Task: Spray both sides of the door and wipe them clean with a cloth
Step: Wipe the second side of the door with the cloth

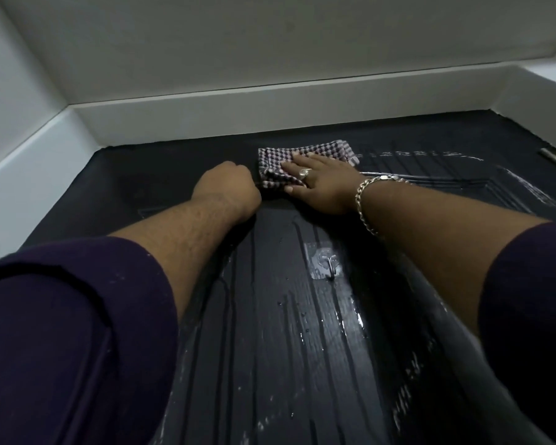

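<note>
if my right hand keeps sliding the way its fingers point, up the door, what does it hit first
Most likely the white door frame across the top. The right hand lies flat on the checked cloth, fingers pointing toward the top edge of the black door, with only a short strip of bare door between.

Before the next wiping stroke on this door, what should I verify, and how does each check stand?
1. Checkered cloth flat on the black door: ok.
2. Right hand pressing the cloth with straight fingers: ok.
3. Left hand clear of the cloth: not ok, its curled fingers touch the cloth's left edge.
4. Door wet with spray: ok, streaks and drops show.
5. Adhesive hook out of the cloth's way: ok.
6. Door's other side done: cannot tell.
</note>
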